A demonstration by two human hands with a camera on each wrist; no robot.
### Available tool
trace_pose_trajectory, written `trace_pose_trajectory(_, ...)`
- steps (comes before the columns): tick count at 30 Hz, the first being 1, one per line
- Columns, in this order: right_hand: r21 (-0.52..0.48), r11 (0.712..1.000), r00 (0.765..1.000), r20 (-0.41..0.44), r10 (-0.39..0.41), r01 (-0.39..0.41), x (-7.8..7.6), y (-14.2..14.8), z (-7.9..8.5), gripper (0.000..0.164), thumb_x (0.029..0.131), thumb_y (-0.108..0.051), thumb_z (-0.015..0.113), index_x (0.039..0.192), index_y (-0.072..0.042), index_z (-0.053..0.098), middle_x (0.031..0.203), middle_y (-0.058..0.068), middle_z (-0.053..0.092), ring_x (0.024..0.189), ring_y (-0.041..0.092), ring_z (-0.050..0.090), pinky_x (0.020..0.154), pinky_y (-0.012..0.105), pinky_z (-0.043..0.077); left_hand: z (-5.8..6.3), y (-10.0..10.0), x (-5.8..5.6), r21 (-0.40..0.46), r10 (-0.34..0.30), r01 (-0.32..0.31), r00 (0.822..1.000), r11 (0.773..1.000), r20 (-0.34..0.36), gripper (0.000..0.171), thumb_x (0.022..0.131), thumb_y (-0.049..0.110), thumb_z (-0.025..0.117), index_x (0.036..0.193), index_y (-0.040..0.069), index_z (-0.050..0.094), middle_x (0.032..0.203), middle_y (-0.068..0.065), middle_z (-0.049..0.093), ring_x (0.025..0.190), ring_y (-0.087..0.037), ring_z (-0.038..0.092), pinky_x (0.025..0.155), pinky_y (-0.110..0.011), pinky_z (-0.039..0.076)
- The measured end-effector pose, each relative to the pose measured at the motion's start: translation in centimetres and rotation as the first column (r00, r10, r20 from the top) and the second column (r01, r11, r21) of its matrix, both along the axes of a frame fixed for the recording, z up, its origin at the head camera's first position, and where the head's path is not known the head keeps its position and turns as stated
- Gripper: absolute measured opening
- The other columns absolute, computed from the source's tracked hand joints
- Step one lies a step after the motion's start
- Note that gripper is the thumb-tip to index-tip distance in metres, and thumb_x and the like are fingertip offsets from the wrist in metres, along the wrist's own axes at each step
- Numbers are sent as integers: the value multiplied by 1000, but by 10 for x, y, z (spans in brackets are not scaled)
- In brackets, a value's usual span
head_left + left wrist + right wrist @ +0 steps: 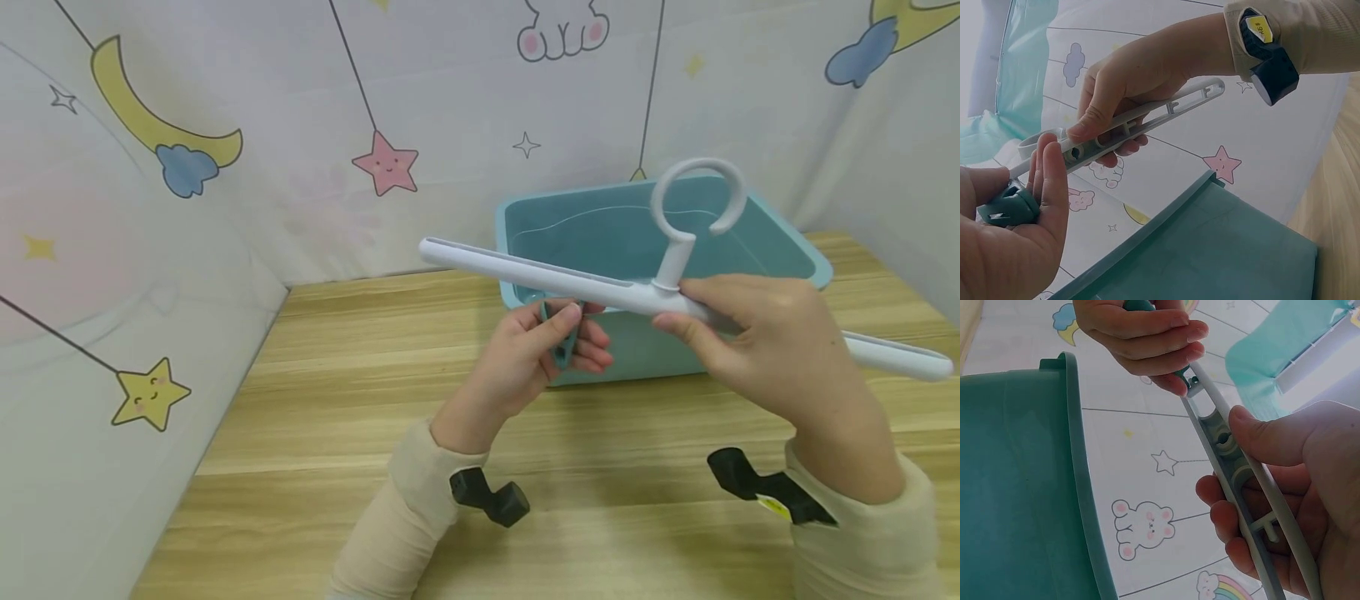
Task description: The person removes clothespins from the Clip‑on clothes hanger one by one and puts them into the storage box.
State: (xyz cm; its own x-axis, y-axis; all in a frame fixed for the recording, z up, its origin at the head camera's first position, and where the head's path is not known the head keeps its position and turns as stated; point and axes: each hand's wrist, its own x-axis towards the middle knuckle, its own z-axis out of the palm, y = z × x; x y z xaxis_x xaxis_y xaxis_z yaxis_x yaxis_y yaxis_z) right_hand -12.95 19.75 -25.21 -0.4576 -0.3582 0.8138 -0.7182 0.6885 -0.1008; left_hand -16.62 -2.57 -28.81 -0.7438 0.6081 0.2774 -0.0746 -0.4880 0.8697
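My right hand (780,350) grips a white hanger bar (525,271) just beside the base of its round hook (660,200). The bar slants down to the right, and its underside shows hollow slots in the right wrist view. Below the bar, my left hand (517,358) pinches a teal clip (564,354) between thumb and fingers. In the left wrist view the clip (1013,207) lies against the palm side, close to the hanger's underside. The right wrist view shows it partly hidden by the left fingers, its lower end at the bar; whether it is attached cannot be told.
Behind the hands stands a teal tub (660,354) on the wooden table (360,392). Its contents are mostly hidden. A white cloth (300,125) printed with stars and moons hangs behind and at the sides. Each sleeve carries a black wrist camera (491,497).
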Motion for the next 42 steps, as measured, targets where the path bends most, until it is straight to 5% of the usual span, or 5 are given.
trace_pose_trajectory(11, 7, 1000, 1000, 12, 17, -17, 0, -2, 0, 66, 96, -55, 47, 84, 5, 71, 67, 7, 66, 54, 8, 48, 54, 18, 37, 0, 2, 0, -85, 186, -195, 978, 977, -99, 19, 98, -9, 43, 105, -25, 50, 71, 4, 64, 63, -7, 66, 65, -25, 55)
trace_pose_trajectory(19, -28, 999, 999, -7, 41, -41, -1, -4, -2, 61, 95, -53, 50, 84, 3, 71, 62, 1, 61, 51, 4, 41, 49, 16, 33, -5, 9, 1, -43, 416, -465, 827, 884, -379, 13, 91, -13, 55, 97, -24, 59, 69, -32, 61, 59, -6, 64, 60, -43, 57)
trace_pose_trajectory(24, -27, 999, 999, 28, 44, -44, -1, -4, -2, 63, 95, -55, 49, 86, 4, 71, 62, 2, 60, 52, 5, 42, 50, 15, 33, -10, 11, -1, 55, 522, -611, 622, 789, -584, 8, 88, -10, 62, 86, -18, 64, 64, -26, 62, 56, -18, 65, 57, -35, 57)
trace_pose_trajectory(33, -44, 998, 999, 21, 46, -45, -4, -7, -6, 65, 94, -55, 48, 86, 5, 72, 59, -2, 57, 51, 4, 40, 47, 17, 31, -14, 14, -6, 296, 547, -812, 33, 503, -836, 23, 87, -4, 66, 66, -1, 55, 52, -4, 44, 47, -10, 39, 46, -16, 30)
trace_pose_trajectory(42, -44, 999, 1000, 24, -4, 5, -3, -13, -7, 62, 95, -56, 46, 78, -2, 70, 53, -9, 41, 49, 1, 32, 43, 17, 23, -16, 18, -10, 433, 454, -845, -267, 314, -850, 9, 85, -6, 65, 79, -6, 58, 54, -5, 40, 47, -12, 31, 42, -22, 24)
